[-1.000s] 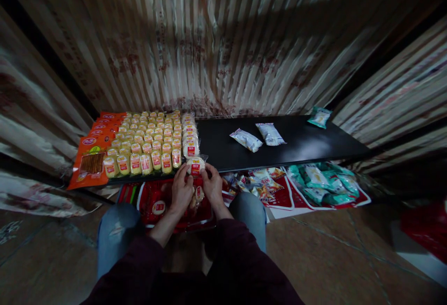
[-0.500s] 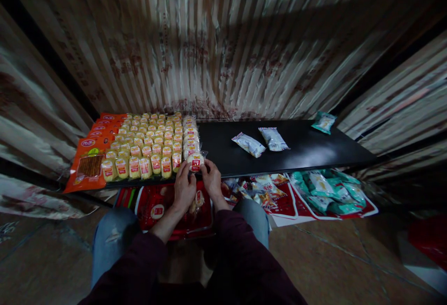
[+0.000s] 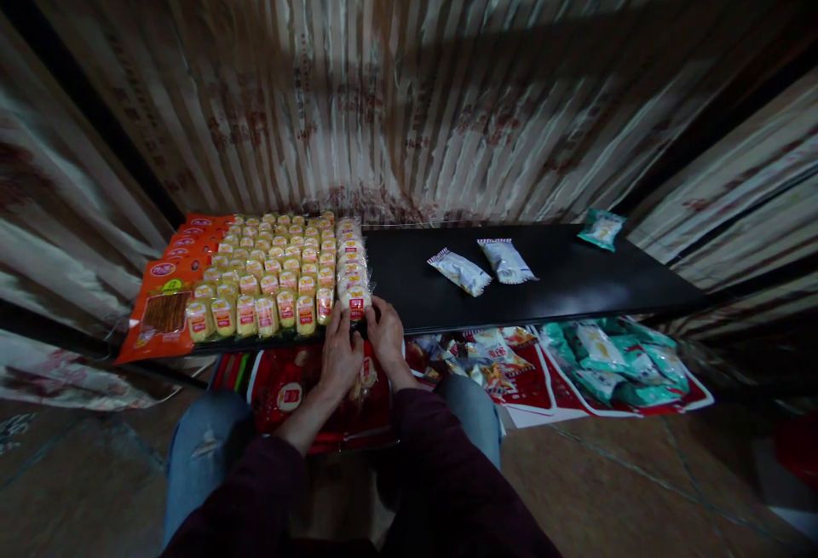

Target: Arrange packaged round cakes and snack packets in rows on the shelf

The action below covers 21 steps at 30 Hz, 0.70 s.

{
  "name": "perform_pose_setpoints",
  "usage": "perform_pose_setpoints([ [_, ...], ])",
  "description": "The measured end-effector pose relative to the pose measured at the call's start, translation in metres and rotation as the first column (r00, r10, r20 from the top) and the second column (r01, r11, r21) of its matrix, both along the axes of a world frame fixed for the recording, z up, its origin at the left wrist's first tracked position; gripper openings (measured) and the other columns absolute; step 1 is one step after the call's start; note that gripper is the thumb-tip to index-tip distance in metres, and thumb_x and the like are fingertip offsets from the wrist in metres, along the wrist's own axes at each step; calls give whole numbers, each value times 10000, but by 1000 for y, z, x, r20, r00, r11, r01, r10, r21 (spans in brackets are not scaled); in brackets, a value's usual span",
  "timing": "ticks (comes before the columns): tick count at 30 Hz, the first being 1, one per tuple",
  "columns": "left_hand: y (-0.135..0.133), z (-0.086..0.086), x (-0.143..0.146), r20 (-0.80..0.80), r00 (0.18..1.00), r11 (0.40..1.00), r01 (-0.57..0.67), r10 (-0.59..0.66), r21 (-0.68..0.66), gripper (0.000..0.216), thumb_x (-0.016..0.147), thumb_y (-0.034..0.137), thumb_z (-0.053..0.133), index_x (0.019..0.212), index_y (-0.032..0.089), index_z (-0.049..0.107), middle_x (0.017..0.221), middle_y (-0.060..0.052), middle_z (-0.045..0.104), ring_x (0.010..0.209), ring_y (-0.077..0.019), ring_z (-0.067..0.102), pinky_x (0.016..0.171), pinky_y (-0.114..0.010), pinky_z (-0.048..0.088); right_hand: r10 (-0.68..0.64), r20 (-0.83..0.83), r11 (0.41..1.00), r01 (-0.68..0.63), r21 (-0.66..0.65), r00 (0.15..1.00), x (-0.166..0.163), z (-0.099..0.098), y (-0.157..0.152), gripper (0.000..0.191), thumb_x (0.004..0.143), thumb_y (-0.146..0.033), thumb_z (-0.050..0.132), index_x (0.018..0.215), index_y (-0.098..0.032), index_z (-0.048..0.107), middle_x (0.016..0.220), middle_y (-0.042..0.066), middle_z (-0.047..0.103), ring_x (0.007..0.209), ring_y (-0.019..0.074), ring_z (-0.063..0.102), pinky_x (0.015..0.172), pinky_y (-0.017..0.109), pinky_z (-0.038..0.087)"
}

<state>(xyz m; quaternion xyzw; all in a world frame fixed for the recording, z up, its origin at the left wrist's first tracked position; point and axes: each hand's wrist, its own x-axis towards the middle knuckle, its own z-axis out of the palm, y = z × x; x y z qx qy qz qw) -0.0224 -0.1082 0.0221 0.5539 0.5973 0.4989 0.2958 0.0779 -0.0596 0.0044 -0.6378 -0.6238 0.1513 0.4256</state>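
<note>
Between my two hands stands a round white packaged cake (image 3: pixel 356 303) with a red label, at the front of a column of similar clear-wrapped cakes (image 3: pixel 351 250). My left hand (image 3: pixel 341 356) pinches its left lower side, and my right hand (image 3: pixel 385 330) has its fingers against the right side. Just left are rows of yellow packaged cakes (image 3: pixel 272 268), standing upright on the black shelf (image 3: pixel 415 281). Beneath my hands, a red basket (image 3: pixel 256 383) holds a few more packs, partly hidden by my forearms.
Orange snack bags (image 3: pixel 167 285) overlap at the shelf's left end. Two white-blue packets (image 3: pixel 460 273) and a teal packet (image 3: pixel 601 228) lie to the right. Below the shelf, baskets hold assorted packets (image 3: pixel 492 353) and teal packets (image 3: pixel 617 362). A corrugated sheet wall (image 3: pixel 396 98) stands behind.
The white cake has moved back and down into line at the front of its column, with both hands still on it. The view has shifted slightly.
</note>
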Motion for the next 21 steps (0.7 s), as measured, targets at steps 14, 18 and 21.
perform_pose_setpoints([
  [14,-3,-18,0,-357,927,982,158,-112,103,608,756,77,439,1363,94,435,1533,-160,252,1439,-270,135,1163,-493,200,-8,-6,1000,8,10,1000,0,0,0,363,884,-294,427,1131,-118,625,1093,155,637,1046,252,538,955,424,423],
  [18,-4,-23,0,-464,873,974,211,-150,82,645,727,68,434,1370,36,406,1520,-200,258,1437,-290,119,1161,-497,203,18,-77,1000,-17,19,997,-3,-2,6,466,916,-351,349,1229,-83,568,1268,181,568,1197,248,485,1041,435,365],
  [21,-4,-26,0,-527,837,978,202,-148,45,662,724,57,409,1383,7,371,1520,-208,254,1437,-288,106,1161,-490,212,69,-108,996,-74,-45,992,-7,1,8,528,937,-372,284,1290,-54,517,1326,185,538,1243,237,473,1073,413,341],
])
